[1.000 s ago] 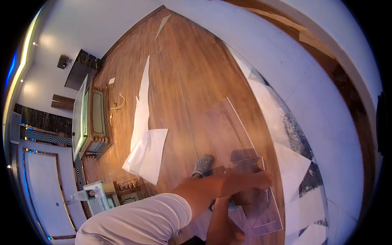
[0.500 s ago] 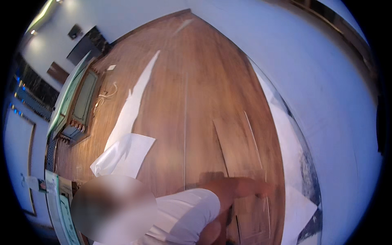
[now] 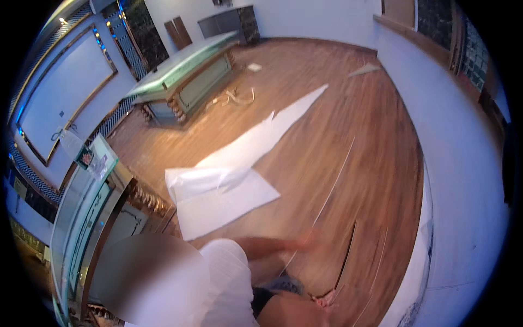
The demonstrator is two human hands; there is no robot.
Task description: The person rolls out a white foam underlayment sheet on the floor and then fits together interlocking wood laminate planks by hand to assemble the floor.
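Observation:
My left hand [image 3: 309,240] is stretched out over the wood-look floor [image 3: 272,229], and its fingers are smeared by motion. Beside it runs a thin pale line [image 3: 336,182] along the boards. At the lower edge, my right hand [image 3: 327,299] is low by the floor with its fingers bent, at the near end of a long dark gap [image 3: 347,256] beside a floorboard. What these fingers hold, if anything, is hidden. A white sleeve [image 3: 226,264] covers my upper left arm. Another pale line [image 3: 379,256] lies farther right.
A creased white sheet [image 3: 229,204] spreads over the floor at centre left. A glass-topped display counter [image 3: 190,95] stands behind it, with a loose cable [image 3: 239,98] alongside. A nearer glass counter [image 3: 90,229] carries a clear plastic bottle [image 3: 71,144]. A white wall [image 3: 463,218] bounds the right.
My view has swung so that the counters and white sheet show farther right and larger. My left arm appears farther left, and my right hand has come into sight low down.

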